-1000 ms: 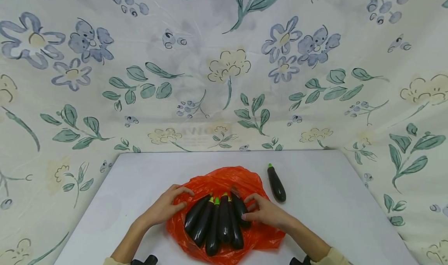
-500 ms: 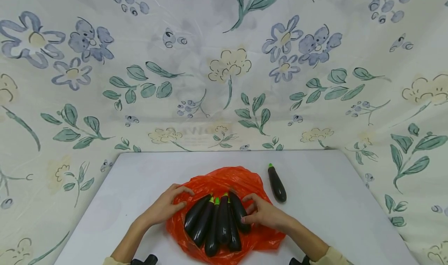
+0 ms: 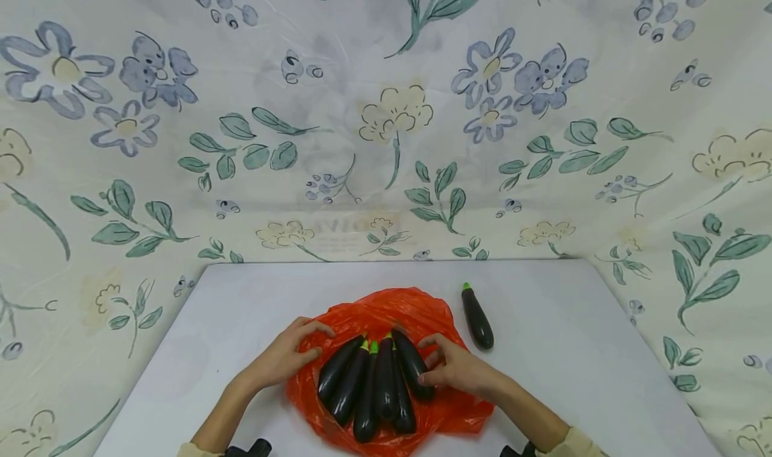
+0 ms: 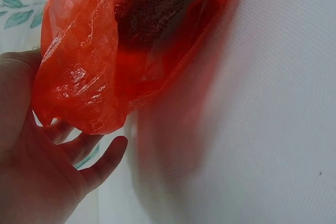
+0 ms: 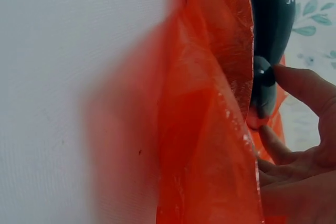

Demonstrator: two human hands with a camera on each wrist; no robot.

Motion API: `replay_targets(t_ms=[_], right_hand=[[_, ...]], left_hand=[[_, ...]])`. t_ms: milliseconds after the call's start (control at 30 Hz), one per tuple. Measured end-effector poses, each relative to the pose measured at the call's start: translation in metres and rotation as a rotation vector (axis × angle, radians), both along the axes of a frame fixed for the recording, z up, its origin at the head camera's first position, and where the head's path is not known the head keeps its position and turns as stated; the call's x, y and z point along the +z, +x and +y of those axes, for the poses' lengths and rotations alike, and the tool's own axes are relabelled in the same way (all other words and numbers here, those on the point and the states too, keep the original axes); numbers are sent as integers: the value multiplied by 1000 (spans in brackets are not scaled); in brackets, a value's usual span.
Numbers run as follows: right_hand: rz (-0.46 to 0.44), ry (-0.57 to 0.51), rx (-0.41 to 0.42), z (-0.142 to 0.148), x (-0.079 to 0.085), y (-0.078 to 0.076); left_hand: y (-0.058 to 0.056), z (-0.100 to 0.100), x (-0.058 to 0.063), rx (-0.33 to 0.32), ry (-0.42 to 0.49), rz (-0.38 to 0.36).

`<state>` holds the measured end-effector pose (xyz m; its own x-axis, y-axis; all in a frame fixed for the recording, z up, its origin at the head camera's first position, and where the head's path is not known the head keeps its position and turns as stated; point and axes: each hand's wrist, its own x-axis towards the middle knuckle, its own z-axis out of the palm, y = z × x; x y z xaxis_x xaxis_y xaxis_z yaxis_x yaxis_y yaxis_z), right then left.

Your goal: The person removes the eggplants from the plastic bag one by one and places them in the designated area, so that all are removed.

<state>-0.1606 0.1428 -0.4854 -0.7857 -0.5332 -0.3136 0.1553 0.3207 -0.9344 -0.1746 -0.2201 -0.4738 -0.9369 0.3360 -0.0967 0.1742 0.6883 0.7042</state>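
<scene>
An orange-red plastic bag (image 3: 416, 303) lies opened out on the white table, with several dark, glossy eggplants (image 3: 365, 410) side by side in it. My left hand (image 3: 280, 360) holds the bag at its left edge; in the left wrist view the film (image 4: 79, 77) hangs between thumb and fingers and hides part of them. On the other side, my right hand (image 3: 461, 370) holds the rightmost eggplant (image 3: 412, 363), thumb on its lower end and fingers bent along its right side. The right wrist view shows the thumb against a dark eggplant (image 5: 273, 19), with bag film covering other fingers.
One more eggplant (image 3: 478, 319) lies outside the bag at the back right, its green stem pointing away. The white table (image 3: 573, 336) meets a floral cloth (image 3: 338, 122) at its back edge. Loose bag film spreads beneath my right forearm.
The rightmost eggplant has shifted slightly, its stem end moving left, and the eggplant next to it has slid a little left and nearer. My left hand has stayed in place.
</scene>
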Motion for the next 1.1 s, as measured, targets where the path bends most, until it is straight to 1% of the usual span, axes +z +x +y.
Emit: replay_targets(t_ms=[233,567,800,1100], right_hand=[[5,15,6,2,2,-1],[-4,-5,9,3,10,4],[9,-16,17,5,15,6],[17,6,33,7,18,10]], left_hand=[[-1,0,0,4,5,3],[-1,-1,-2,1,24,-1],[-1,-1,-2,11,30,-9],[-1,-1,-3,22,38,-7]])
